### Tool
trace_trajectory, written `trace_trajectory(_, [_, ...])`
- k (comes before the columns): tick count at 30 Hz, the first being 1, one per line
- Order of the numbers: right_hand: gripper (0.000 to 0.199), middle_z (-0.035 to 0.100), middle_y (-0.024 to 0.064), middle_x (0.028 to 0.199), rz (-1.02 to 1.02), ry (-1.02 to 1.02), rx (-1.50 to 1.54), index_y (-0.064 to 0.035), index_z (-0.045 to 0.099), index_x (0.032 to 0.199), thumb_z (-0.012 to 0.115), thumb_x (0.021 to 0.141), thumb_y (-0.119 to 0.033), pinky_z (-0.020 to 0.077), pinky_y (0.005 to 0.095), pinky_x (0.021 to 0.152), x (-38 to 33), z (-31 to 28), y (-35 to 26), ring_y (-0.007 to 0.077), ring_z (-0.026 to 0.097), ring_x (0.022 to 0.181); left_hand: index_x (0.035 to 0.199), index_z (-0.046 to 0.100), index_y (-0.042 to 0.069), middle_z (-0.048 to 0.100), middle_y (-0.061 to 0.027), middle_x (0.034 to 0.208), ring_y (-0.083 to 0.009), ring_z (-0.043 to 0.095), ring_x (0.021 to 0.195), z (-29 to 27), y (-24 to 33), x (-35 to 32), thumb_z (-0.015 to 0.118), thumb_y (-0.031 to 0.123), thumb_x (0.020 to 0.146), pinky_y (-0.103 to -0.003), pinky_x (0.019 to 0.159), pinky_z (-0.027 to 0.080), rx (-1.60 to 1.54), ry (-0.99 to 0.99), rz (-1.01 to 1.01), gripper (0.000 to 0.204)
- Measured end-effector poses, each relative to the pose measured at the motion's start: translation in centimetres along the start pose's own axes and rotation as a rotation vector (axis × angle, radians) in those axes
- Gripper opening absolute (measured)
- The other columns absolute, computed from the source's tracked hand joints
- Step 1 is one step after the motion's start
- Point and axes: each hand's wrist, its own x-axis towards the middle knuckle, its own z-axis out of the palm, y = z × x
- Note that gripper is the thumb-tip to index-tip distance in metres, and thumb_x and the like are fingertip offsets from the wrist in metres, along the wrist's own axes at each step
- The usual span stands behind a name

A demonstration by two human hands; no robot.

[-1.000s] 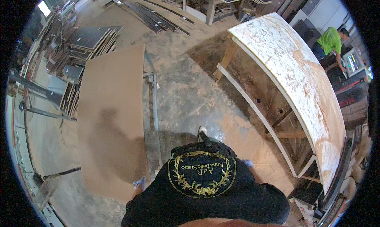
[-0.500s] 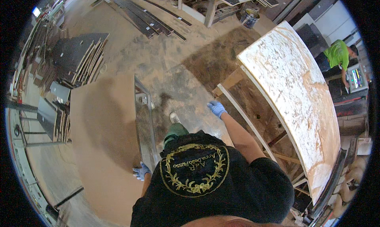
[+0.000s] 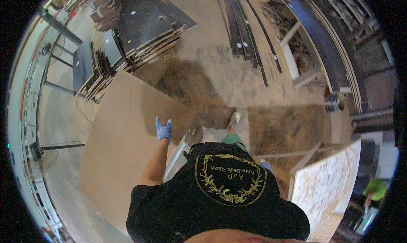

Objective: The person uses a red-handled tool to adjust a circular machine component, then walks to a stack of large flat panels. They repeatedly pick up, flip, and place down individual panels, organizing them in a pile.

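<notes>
My left hand (image 3: 163, 129), in a blue glove, is held out over a large plain brown board (image 3: 114, 145) on my left. Its thumb and fingers are spread, and nothing is in them. Whether it touches the board I cannot tell. Of my right hand (image 3: 265, 165) only a bit of blue glove shows beside my right side; my body hides its fingers. A pale metal frame edge (image 3: 177, 154) runs along the board's near right side. To my right stands a raised panel with a white, brown-smeared top (image 3: 324, 188).
Stacked dark boards (image 3: 146, 24) lie at the far left. Long dark strips (image 3: 246, 35) rest on the dusty floor ahead. A bucket (image 3: 334, 102) stands near a rack of dark sheets (image 3: 316, 35). At the lower right is a person in a green shirt (image 3: 375, 188).
My view has swung left, with the scene shifting right. My left hand has moved forward over the brown board and spread its fingers. The right hand has dropped back beside my body.
</notes>
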Motion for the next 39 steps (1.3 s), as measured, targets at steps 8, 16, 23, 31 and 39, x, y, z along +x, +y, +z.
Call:
trace_trajectory(8, [0.03,0.062,0.0063,0.084,-0.111,0.079,0.009,-0.0017,0.06,0.105,0.057,0.085,-0.023,0.0455,0.0291,0.057,18.7,-15.2,-28.8,0.0169,0.055,0.067,0.136,0.028,0.005,0.033,-0.0164,0.138,-0.0305,0.032,0.127,11.5,9.8,9.2,0.063,0.037,0.078,-0.035,0.103,0.027,-0.159,0.097,-0.13,0.075])
trace_trajectory(16, [0.041,0.063,0.0127,0.103,-0.656,-0.044,-0.493,-0.0032,0.06,0.108,0.055,0.082,-0.035,0.0453,0.0353,0.083,26.8,-8.2,-62.4,0.0256,0.059,0.094,0.136,0.029,0.007,0.034,-0.0157,0.138,-0.0301,0.035,0.125,10.9,14.4,26.5,0.064,0.044,0.075,-0.036,0.102,0.03,-0.136,0.167,-0.224,0.079])
trace_trajectory(23, [0.049,0.06,0.0094,0.11,-0.676,-0.521,-0.332,-0.0039,0.056,0.115,0.06,0.08,-0.037,0.0462,0.0326,0.083,25.7,11.7,-88.1,0.0187,0.058,0.095,0.138,0.024,0.011,0.024,-0.0145,0.143,-0.0271,0.025,0.131,5.3,18.1,50.0,0.061,0.047,0.076,-0.037,0.102,0.031,0.097,0.254,-0.23,0.081])
trace_trajectory(31, [0.082,0.042,0.0179,0.132,-0.652,-0.34,-0.74,-0.0074,0.028,0.137,0.067,0.073,-0.041,0.0364,0.0361,0.097,21.5,30.8,-105.5,0.0297,0.043,0.12,0.139,0.023,0.017,0.025,-0.0134,0.143,-0.0313,0.032,0.127,0.6,19.3,64.1,0.066,0.045,0.072,-0.039,0.101,0.034,0.28,0.142,-0.454,0.084])
trace_trajectory(39, [0.055,0.057,0.0173,0.111,-0.578,-0.147,-0.089,-0.0011,0.048,0.117,0.067,0.072,-0.026,0.0429,0.0369,0.088,29.5,34.7,-108.8,0.0281,0.055,0.102,0.132,0.033,0.001,0.039,-0.0167,0.134,-0.0291,0.038,0.123,2.6,28.7,64.8,0.072,0.036,0.065,-0.036,0.102,0.032,0.093,0.058,-0.132,0.085])
